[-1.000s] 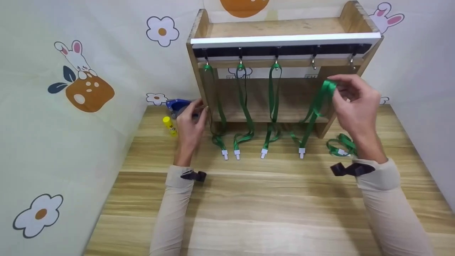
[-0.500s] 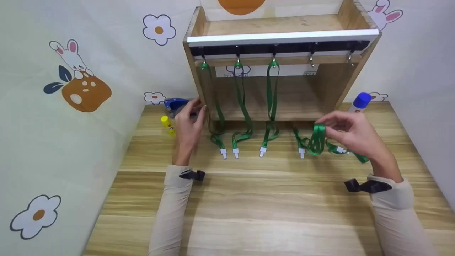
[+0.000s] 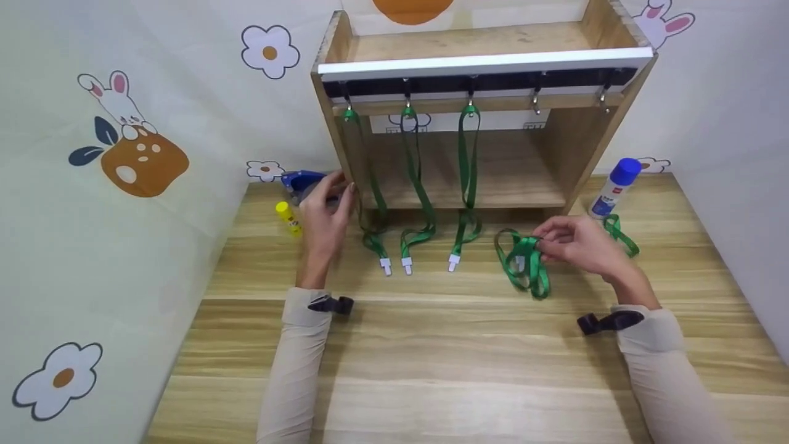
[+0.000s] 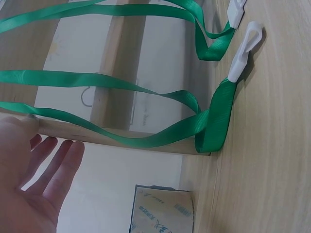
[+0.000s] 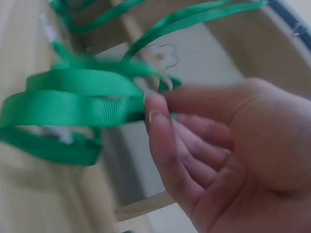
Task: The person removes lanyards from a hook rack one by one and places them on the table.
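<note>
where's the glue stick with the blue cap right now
In the head view the blue-capped glue stick stands upright on the table, by the wooden rack's right side, behind the right hand.

Near half of the counter (image 3: 431,370) bare, shelf (image 3: 481,123) blocking the far edge, three hung lanyards (image 3: 419,185) curtaining its left opening, glue bottle (image 3: 610,188) at far right corner
</note>
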`<state>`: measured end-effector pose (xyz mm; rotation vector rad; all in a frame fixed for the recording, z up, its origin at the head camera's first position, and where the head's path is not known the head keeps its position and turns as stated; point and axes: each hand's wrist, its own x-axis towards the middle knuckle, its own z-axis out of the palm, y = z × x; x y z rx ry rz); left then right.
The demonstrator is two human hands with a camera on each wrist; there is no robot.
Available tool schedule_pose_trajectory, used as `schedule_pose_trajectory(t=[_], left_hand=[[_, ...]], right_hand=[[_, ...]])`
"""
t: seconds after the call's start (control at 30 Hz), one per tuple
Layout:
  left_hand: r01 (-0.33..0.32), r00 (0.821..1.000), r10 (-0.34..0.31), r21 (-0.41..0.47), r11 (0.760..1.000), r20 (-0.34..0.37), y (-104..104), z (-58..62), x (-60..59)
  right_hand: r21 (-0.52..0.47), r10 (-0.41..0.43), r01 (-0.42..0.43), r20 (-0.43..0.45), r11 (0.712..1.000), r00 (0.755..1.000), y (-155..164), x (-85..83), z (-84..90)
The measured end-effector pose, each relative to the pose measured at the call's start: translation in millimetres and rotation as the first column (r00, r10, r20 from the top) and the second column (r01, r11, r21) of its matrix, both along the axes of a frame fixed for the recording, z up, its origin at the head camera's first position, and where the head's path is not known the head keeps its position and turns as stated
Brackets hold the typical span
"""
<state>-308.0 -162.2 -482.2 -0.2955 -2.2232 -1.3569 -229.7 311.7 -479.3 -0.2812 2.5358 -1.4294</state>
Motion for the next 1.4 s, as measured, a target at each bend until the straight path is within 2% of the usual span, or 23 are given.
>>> schedule_pose_trajectory(t=[0.1,0.27,0.43,0.53,0.77,0.93,1.03,1.17,1.3,1.4], left_hand=[[-0.007,1.000,0.007,-0.009,1.000,-0.011,0,-0.1,0.1],[-0.015,0.998,0.014,-0.024,1.000,-0.054,0,-0.3,-0.3],[-0.014,0.999,0.013,-0.023,1.000,-0.035,0,0.2,0.0],[-0.010,1.000,0.010,-0.022,1.000,-0.026,0,0.7,0.5],[-0.001,1.000,0.001,-0.015,1.000,-0.016,-1,0.7,0.5],[0.000,1.000,0.000,-0.010,1.000,-0.013,0,0.7,1.1],[0.004,1.000,-0.004,-0.006,1.000,-0.014,0,0.7,1.2],[-0.002,1.000,0.001,-0.007,1.000,-0.030,0,0.7,1.1],[-0.010,0.999,0.010,-0.008,1.000,-0.040,0,0.6,0.9],[-0.016,0.999,0.015,-0.008,1.000,-0.033,0,0.3,0.7]], right_hand=[[0.019,-0.041,0.041,-0.007,0.999,0.999,-2,-4.7,-11.7],[0.114,-0.104,0.116,-0.104,0.987,0.989,-7,-9.3,-23.2],[0.150,-0.161,0.184,-0.153,0.971,0.975,-10,-11.1,-26.6],[0.154,-0.158,0.180,-0.146,0.971,0.977,-11,-11.7,-27.3],[0.129,-0.097,0.112,-0.115,0.985,0.989,-10,-12.9,-30.4],[0.097,-0.096,0.110,-0.140,0.989,0.985,-7,-12.3,-27.9],[0.081,-0.135,0.154,-0.201,0.985,0.970,-4,-10.4,-22.0],[0.025,-0.216,0.232,-0.280,0.972,0.935,-3,-6.5,-10.8],[-0.055,-0.283,0.279,-0.304,0.959,0.910,-9,-2.6,-1.6],[-0.093,-0.295,0.280,-0.319,0.955,0.901,-21,-0.1,2.7]])
